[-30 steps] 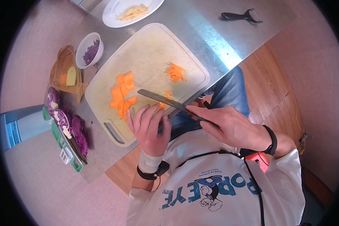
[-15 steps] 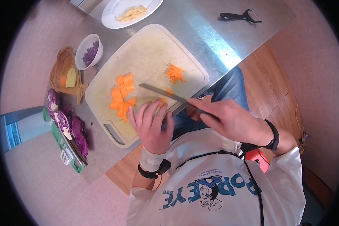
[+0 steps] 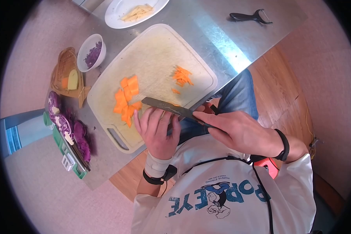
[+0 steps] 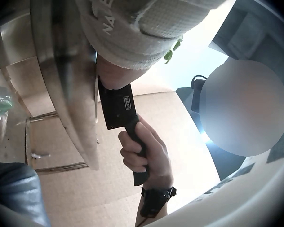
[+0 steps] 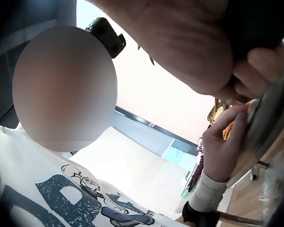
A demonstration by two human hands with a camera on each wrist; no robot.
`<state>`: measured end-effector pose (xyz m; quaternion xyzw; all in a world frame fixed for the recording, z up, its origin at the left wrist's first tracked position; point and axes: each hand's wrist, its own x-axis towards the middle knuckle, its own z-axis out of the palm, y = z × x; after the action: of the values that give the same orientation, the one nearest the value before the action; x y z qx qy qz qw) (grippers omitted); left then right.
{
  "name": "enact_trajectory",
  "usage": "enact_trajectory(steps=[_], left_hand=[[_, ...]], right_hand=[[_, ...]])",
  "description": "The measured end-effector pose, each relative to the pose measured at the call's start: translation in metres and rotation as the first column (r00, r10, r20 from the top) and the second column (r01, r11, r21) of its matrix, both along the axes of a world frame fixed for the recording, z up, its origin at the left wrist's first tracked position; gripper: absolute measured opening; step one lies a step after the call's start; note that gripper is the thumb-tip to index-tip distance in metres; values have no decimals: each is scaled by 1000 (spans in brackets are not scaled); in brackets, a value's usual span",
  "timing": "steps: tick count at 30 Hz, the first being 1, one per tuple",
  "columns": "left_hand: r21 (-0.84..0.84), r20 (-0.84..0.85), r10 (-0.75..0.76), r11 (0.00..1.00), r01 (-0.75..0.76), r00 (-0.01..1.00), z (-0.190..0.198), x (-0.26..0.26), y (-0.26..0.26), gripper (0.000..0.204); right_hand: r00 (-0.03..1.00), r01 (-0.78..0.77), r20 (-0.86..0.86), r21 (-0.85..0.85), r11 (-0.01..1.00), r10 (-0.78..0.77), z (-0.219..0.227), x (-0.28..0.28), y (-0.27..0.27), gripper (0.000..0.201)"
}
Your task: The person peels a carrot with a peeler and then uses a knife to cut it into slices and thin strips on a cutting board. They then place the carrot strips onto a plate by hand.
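Note:
My right hand [image 3: 241, 130] grips the black handle of a cleaver [image 3: 163, 105], whose broad dark blade [image 4: 117, 106] also shows in the left wrist view. The blade crosses the near edge of the white cutting board [image 3: 152, 50], right at the fingertips of my left hand [image 3: 156, 132]. Those bent fingers hold down a carrot piece, mostly hidden by blade and fingers. Thin carrot strips [image 3: 182, 75] lie beyond the blade, with a small sliver [image 3: 175, 91] nearer it. Thicker carrot slices [image 3: 124, 99] sit in a cluster left of the blade.
Purple shreds fill part of a white bowl [image 3: 100, 58]; a white plate [image 3: 113, 19] holds pale strips. Left of the board are a wicker basket [image 3: 58, 74] and cut purple cabbage [image 3: 81, 136] by a green-ended grater [image 3: 60, 140]. A black peeler [image 3: 245, 16] lies at the far right.
The blade has come down and closer to my left fingertips, its flat face turned more into view. The carrot piece visible earlier is now mostly covered. My left hand stays almost in place.

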<state>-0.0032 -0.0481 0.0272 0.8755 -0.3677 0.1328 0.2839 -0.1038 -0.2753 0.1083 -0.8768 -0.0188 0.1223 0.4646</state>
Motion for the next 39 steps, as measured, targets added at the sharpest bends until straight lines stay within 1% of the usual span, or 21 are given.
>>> enact_trajectory(steps=[14, 16, 17, 19, 20, 22, 23, 25, 26, 28, 29, 31, 34, 39], left_hand=[[3, -1, 3, 1000, -3, 1000, 0, 1, 0, 25], [4, 0, 7, 1000, -7, 1000, -1, 0, 0, 23], [4, 0, 5, 1000, -5, 1000, 0, 0, 0, 23], [-2, -1, 1, 1000, -1, 1000, 0, 0, 0, 24], [0, 2, 0, 1000, 0, 1000, 1, 0, 0, 24], [10, 1, -5, 1000, 5, 1000, 2, 1, -1, 27], [10, 1, -4, 1000, 4, 1000, 2, 0, -1, 27], [4, 8, 7, 1000, -7, 1000, 4, 0, -3, 23], [4, 8, 7, 1000, -7, 1000, 4, 0, -2, 23], [14, 9, -3, 1000, 3, 1000, 1, 0, 0, 27], [14, 8, -4, 1000, 4, 1000, 0, 0, 0, 27], [-5, 10, 5, 1000, -5, 1000, -1, 0, 0, 26], [-9, 8, 11, 1000, -11, 1000, -1, 0, 0, 24], [-11, 13, 11, 1000, -11, 1000, -1, -1, 0, 25]], right_hand=[[1000, -3, 31, 31, 1000, 2, -4, 2, -1, 52], [1000, -18, 15, -52, 998, 19, -2, 5, 5, 52], [1000, -17, 15, -52, 999, 18, -3, 6, 7, 52], [994, 35, 102, -36, 999, -31, -10, 7, 10, 45], [994, 36, 104, -35, 999, -32, -14, 8, 11, 45], [981, 117, 146, 83, 990, -129, -21, 9, 11, 45], [981, 117, 147, 83, 990, -128, -22, 9, 9, 45], [986, 142, 72, 138, 980, -153, -21, 8, 3, 46], [986, 142, 72, 137, 980, -153, -20, 6, 2, 46], [994, 68, 80, 74, 995, -73, -16, 1, 2, 51], [994, 68, 79, 74, 995, -74, -13, 1, 2, 51], [999, 10, 32, 41, 999, -11, -7, 0, 2, 52], [1000, 5, 22, 19, 1000, -5, -5, -1, 1, 52], [999, 7, 47, 36, 999, -8, -9, -2, 0, 52]])
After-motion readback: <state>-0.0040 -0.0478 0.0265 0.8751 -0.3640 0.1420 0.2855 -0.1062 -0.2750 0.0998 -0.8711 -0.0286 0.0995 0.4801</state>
